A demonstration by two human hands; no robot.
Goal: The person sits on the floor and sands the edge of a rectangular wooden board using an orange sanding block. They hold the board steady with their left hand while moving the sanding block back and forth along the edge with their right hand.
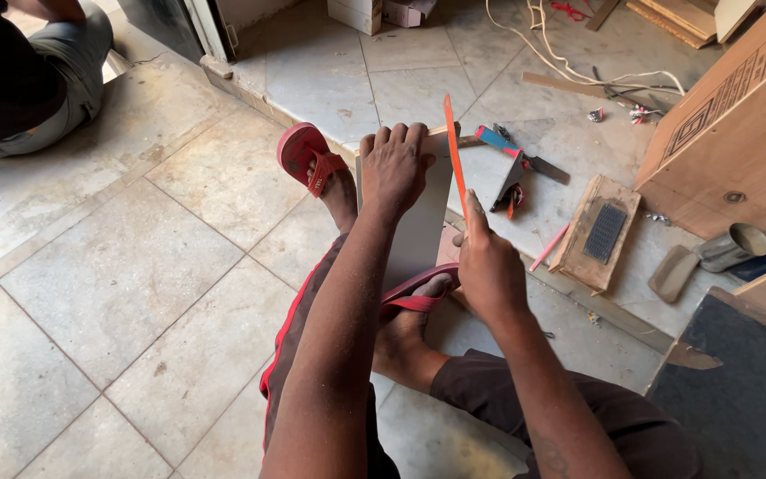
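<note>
A: Item one: white laminated board (pixel 420 232), stood on end between the feet on the tiled floor (pixel 135 293), lower end by the red sandal (pixel 414 297). Holder?

B: Left hand (pixel 394 168), fingers curled over the top edge, clamped shut on it. Judged stiff, light, smooth-faced and likely slippery; best held at the top edge, as here.

A: Item two?

B: Orange hacksaw blade (pixel 454 155), thin, upright along the board's right edge. Right hand (pixel 489 266) pinches its lower end. Probably springy and liable to snap; hold low.

A: Nearby?

B: Wooden block with grating (pixel 597 232), trowel (pixel 525 164), plywood sheet (pixel 738 142).
</note>
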